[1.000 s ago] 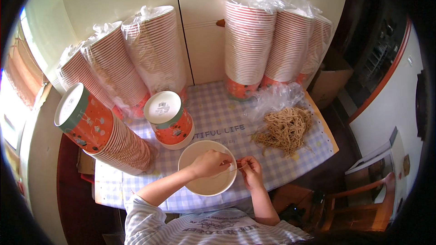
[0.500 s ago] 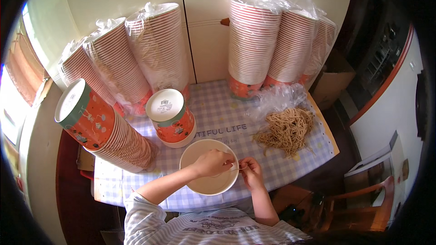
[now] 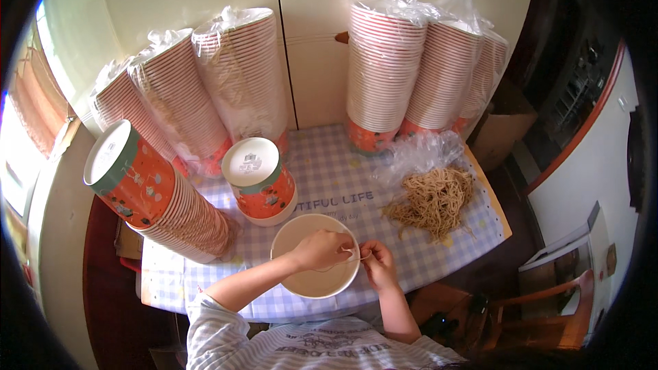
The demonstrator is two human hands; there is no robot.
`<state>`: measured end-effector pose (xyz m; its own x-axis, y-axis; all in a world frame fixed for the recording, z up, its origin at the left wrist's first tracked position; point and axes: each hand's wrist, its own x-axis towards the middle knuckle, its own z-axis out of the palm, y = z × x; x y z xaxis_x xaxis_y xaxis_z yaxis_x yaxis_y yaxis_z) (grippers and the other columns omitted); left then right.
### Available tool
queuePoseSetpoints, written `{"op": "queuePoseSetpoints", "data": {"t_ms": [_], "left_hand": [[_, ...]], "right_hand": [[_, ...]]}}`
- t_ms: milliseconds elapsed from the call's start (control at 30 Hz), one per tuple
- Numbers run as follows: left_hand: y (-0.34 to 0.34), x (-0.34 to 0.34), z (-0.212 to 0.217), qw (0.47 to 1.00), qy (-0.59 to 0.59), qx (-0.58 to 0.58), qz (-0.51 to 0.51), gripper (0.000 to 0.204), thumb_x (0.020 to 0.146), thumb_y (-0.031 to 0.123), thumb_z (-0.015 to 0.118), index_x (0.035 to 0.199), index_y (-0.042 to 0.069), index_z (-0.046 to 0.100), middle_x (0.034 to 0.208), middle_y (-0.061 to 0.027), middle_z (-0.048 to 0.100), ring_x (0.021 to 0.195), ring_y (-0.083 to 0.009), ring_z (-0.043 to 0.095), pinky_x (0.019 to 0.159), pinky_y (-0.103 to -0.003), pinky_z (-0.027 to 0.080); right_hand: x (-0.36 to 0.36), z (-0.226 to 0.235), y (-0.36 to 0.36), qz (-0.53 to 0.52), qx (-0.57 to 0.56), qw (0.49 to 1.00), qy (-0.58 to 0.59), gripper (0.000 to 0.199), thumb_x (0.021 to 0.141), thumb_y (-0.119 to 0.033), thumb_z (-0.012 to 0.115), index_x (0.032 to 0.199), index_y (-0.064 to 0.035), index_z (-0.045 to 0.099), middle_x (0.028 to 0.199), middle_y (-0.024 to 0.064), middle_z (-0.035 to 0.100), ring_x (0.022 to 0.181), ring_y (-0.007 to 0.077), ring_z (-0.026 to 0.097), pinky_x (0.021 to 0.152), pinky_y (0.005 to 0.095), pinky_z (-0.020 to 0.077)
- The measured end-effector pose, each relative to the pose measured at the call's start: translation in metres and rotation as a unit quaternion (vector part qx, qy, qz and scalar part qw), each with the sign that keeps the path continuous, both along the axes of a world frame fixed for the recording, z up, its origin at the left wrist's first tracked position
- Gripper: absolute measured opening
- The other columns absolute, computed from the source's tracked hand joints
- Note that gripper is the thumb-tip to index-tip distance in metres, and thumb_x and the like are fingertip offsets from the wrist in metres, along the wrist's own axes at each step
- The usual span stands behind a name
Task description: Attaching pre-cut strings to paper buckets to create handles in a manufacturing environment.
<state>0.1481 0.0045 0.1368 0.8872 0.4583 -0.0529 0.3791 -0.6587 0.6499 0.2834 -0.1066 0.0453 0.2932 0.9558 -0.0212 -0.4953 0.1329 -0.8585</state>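
Note:
A white paper bucket (image 3: 288,236) stands upright at the front of the table, its open mouth facing up. My left hand (image 3: 321,249) reaches over the mouth, fingers pinched just inside the right part of the rim. Outside that same rim, my right hand (image 3: 380,266) has its thumb and fingertips pressed together. A thin tan string (image 3: 356,258) runs across the rim between both hands, and a loop of it hangs inside the bucket. The fingertips partly hide where the string meets the wall. To the right lies a tangled heap of tan strings (image 3: 433,199).
An upside-down orange bucket (image 3: 264,195) stands behind the white one. A tall nested bucket stack (image 3: 147,185) is at the left. Plastic-wrapped stacks (image 3: 236,75) and more wrapped stacks (image 3: 384,68) line the back. Crumpled clear plastic (image 3: 425,154) touches the string heap. A wooden chair (image 3: 541,322) is at lower right.
The hands stay at the bucket's right rim with only slight finger movement at the string. The whole view has shifted slightly.

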Motion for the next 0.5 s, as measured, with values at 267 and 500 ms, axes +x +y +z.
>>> {"op": "queuePoseSetpoints", "data": {"t_ms": [267, 500], "left_hand": [[-0.017, -0.044, 0.007, 0.988, -0.088, -0.127, 0.014, 0.06, 0.07, 0.038, 0.069, 0.104, -0.005, 0.046, 0.102, -0.0197, 0.057, 0.086, -0.0296, 0.06, 0.072, -0.032, 0.052], [-0.044, -0.076, 0.011, 0.983, -0.088, -0.14, 0.078, 0.06, 0.069, 0.027, 0.072, 0.108, -0.005, 0.039, 0.103, -0.0203, 0.053, 0.095, -0.0291, 0.057, 0.068, -0.033, 0.054]], "right_hand": [[-0.025, 0.015, -0.006, 0.006, 0.06, 0.996, -0.072, 0.016, 0.085, -0.016, 0.056, 0.092, -0.0015, 0.052, 0.092, 0.0047, 0.058, 0.081, 0.0087, 0.053, 0.074, 0.0225, 0.0427], [-0.048, 0.041, -0.006, 0.003, 0.063, 0.982, -0.18, 0.015, 0.085, -0.015, 0.057, 0.088, -0.0002, 0.055, 0.082, 0.0016, 0.058, 0.073, 0.006, 0.052, 0.066, 0.0202, 0.0431]]}}
